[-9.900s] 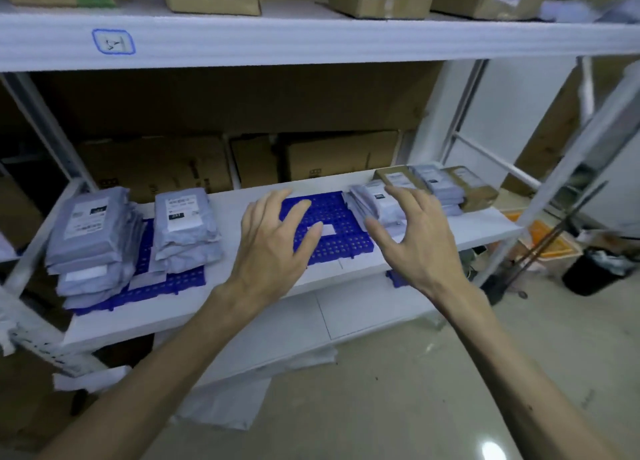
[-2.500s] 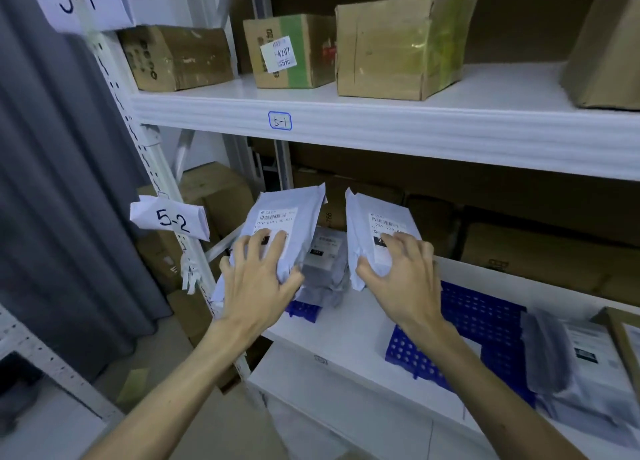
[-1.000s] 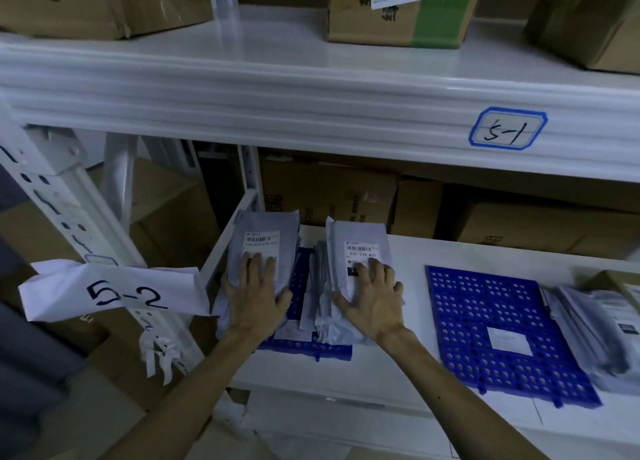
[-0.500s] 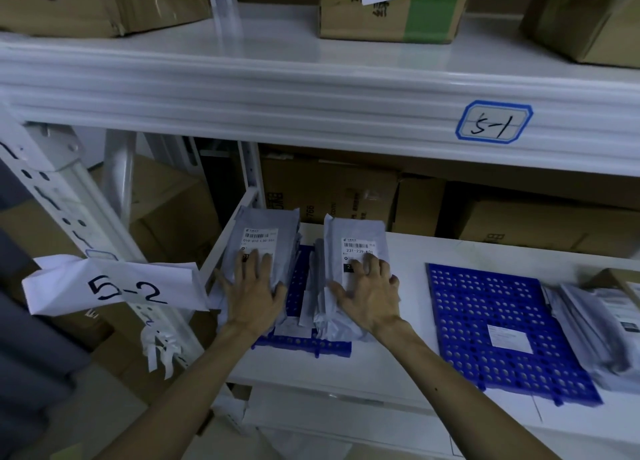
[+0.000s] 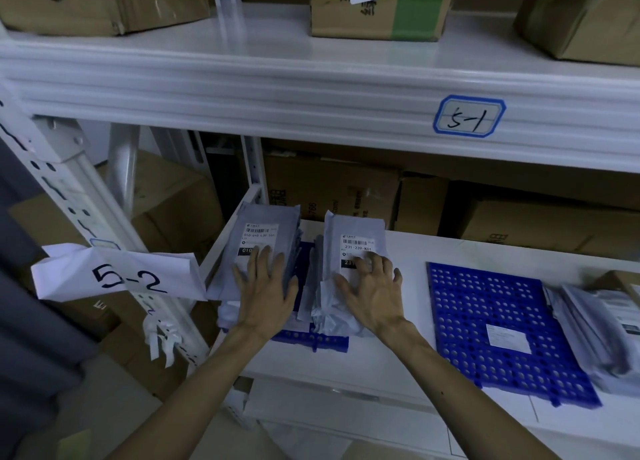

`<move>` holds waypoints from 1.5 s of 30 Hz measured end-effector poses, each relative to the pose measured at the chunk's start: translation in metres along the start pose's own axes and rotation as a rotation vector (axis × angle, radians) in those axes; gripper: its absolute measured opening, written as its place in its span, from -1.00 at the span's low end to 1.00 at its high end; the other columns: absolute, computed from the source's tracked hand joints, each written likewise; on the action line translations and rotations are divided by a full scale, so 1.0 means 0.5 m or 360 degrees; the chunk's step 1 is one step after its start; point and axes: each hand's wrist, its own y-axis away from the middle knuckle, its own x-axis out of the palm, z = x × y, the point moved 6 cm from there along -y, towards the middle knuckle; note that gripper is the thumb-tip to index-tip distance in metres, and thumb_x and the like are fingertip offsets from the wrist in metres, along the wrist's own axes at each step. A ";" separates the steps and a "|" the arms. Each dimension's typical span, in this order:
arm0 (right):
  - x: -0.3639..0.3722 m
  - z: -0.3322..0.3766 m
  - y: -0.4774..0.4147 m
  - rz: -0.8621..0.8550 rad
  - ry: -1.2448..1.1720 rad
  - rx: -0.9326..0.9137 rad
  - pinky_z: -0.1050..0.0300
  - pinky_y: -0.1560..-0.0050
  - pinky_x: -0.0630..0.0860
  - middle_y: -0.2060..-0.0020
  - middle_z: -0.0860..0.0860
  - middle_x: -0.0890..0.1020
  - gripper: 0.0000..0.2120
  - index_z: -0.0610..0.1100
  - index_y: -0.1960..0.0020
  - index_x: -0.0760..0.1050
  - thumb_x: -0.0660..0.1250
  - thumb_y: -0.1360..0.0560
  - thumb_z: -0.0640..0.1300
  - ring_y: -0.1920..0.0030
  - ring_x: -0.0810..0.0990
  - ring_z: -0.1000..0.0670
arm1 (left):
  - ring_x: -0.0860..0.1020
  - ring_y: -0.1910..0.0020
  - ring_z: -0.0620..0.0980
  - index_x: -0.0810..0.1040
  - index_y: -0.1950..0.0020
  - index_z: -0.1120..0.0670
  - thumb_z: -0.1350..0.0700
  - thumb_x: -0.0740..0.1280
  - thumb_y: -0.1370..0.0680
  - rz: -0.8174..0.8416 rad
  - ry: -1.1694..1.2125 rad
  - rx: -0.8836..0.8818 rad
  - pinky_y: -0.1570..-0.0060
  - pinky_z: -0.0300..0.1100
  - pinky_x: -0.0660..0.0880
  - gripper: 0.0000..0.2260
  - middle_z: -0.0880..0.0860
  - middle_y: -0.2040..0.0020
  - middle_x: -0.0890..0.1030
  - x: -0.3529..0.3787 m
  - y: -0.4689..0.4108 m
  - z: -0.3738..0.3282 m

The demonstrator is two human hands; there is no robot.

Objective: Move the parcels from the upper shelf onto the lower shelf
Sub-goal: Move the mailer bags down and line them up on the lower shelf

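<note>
- Left hand [image 5: 266,295] lies flat, fingers straight, on left parcel stack [image 5: 265,225].
- Right hand [image 5: 375,295] lies flat too, gripping nothing, on right parcel stack [image 5: 358,229].
- Stacks' long axis runs near-to-far, labels up.

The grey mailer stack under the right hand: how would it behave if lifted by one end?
Probably floppy: the grey mailer stack has crumpled, sagging plastic edges, so it would likely droop. Likely slippery: its smooth bags lie unevenly piled, so some may slide apart unless the right hand grips them together. Flat, so rolling seems unlikely.
</note>
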 end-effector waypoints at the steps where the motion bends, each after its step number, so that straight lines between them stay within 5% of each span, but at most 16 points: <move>1: -0.002 -0.004 0.003 -0.0012 -0.0029 0.0002 -0.22 -0.38 0.23 -0.38 -0.08 0.36 -0.47 -0.03 -0.35 0.37 0.13 -0.53 0.27 -0.36 0.29 -0.13 | 0.31 -0.40 0.28 0.44 -0.33 0.18 -0.11 0.03 -0.55 -0.0004 -0.0001 0.0010 -0.28 0.44 0.17 -0.48 0.28 -0.36 0.42 0.001 0.005 -0.007; 10: -0.033 -0.044 0.060 -0.0167 -0.0125 -0.0040 -0.18 -0.28 0.33 -0.30 -0.15 0.43 -0.46 -0.11 -0.30 0.44 0.14 -0.50 0.24 -0.29 0.35 -0.18 | 0.31 -0.37 0.26 0.42 -0.34 0.17 -0.09 0.05 -0.58 -0.0133 0.0198 0.0078 -0.34 0.37 0.19 -0.53 0.28 -0.36 0.40 -0.023 0.068 -0.092; 16: -0.072 -0.089 0.166 -0.0208 -0.0020 0.0162 -0.15 -0.35 0.24 -0.39 -0.14 0.35 -0.48 -0.09 -0.38 0.37 0.16 -0.55 0.21 -0.38 0.26 -0.16 | 0.39 -0.33 0.28 0.42 -0.32 0.16 -0.10 0.05 -0.58 -0.0166 0.0324 0.0317 -0.28 0.33 0.32 -0.54 0.27 -0.34 0.41 -0.050 0.132 -0.155; 22: -0.122 -0.134 0.315 -0.0372 0.0116 0.0388 -0.17 -0.20 0.38 -0.25 -0.18 0.45 -0.47 -0.16 -0.29 0.46 0.17 -0.51 0.19 -0.25 0.37 -0.19 | 0.30 -0.36 0.21 0.39 -0.33 0.10 -0.11 0.13 -0.56 -0.0191 0.0676 0.0563 -0.36 0.23 0.26 -0.58 0.22 -0.40 0.34 -0.057 0.208 -0.223; 27: -0.172 -0.179 0.421 -0.0431 0.0268 0.0475 -0.16 -0.16 0.40 -0.23 -0.19 0.49 -0.53 -0.17 -0.25 0.49 0.26 -0.50 0.13 -0.21 0.42 -0.21 | 0.29 -0.34 0.22 0.46 -0.34 0.16 -0.06 0.20 -0.56 -0.0070 0.0648 0.0737 -0.24 0.30 0.36 -0.56 0.25 -0.40 0.36 -0.044 0.272 -0.302; 45: -0.366 -0.642 0.644 -0.0601 0.0214 0.0744 -0.18 -0.18 0.38 -0.22 -0.22 0.51 -0.57 -0.19 -0.25 0.50 0.34 -0.50 0.06 -0.25 0.42 -0.24 | 0.39 -0.33 0.18 0.43 -0.33 0.11 -0.06 0.23 -0.56 0.0120 0.0688 0.0928 -0.23 0.21 0.43 -0.60 0.19 -0.39 0.37 0.016 0.392 -0.813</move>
